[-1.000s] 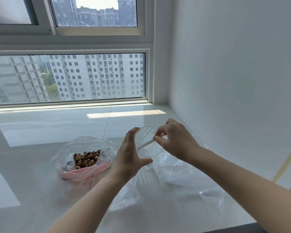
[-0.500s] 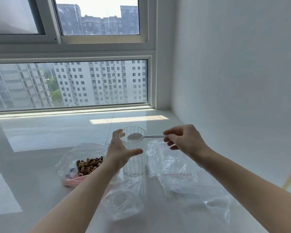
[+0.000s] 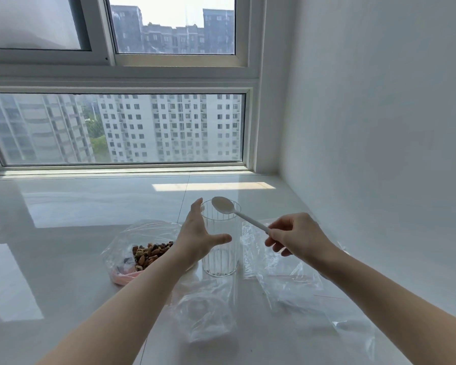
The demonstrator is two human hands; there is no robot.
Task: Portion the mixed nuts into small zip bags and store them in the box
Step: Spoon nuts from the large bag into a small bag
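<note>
A clear ribbed glass (image 3: 221,259) stands upright on the white counter (image 3: 63,259). My left hand (image 3: 198,238) is at its left side, fingers straight up along the wall and thumb stretched across the front. My right hand (image 3: 298,238) pinches the handle of a white plastic spoon (image 3: 223,205), whose empty bowl hovers over the glass rim. A large clear bag of mixed nuts (image 3: 148,252) with a pink zip edge lies open left of the glass. Empty small zip bags lie in front of the glass (image 3: 208,317) and to its right (image 3: 300,285).
The counter runs back to a window sill (image 3: 116,169) and meets a white wall (image 3: 379,154) on the right. More clear plastic (image 3: 353,330) trails toward the near right edge. No box is in view.
The glass, tilted in my left hand a second ago, now stands upright on the counter. The spoon has come out of it and risen above the rim. My left fingers have straightened.
</note>
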